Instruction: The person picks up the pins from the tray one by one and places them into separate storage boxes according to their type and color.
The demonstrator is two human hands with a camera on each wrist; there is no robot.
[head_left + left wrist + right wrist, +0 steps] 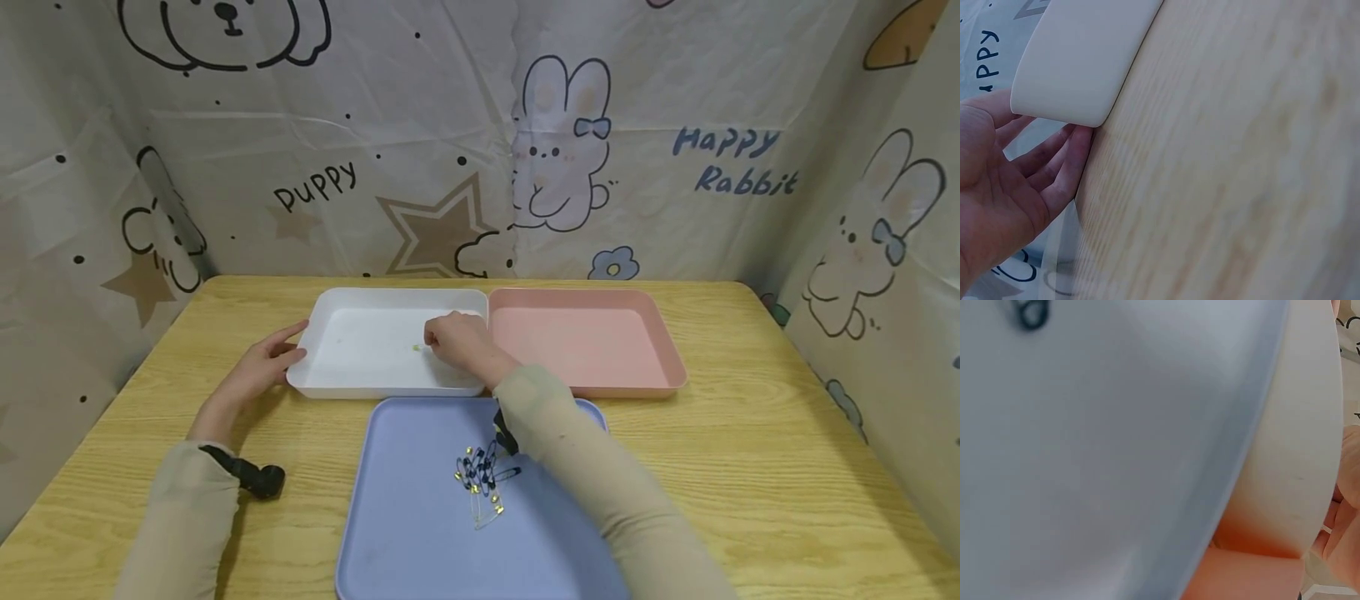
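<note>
My left hand (pixel 258 367) touches the left end of a white tray (pixel 360 389), its fingers fairly straight against the outer wall in the left wrist view. Over the right part of that tray is my right hand (pixel 457 337), fingers curled downward. Whether anything is between its fingertips is hidden. A small gold piece (pixel 417 347) shows just left of those fingers, too small to make out fully. Closer to me, a heap of safety pins (pixel 480 475), some dark and some gold, lies on a blue tray (pixel 420 542) under my right forearm.
A pink tray (pixel 585 342) stands against the white tray's right side. All three trays are on a wooden table (pixel 780 467). Printed cloth (pixel 442 125) hangs behind the table and at both sides.
</note>
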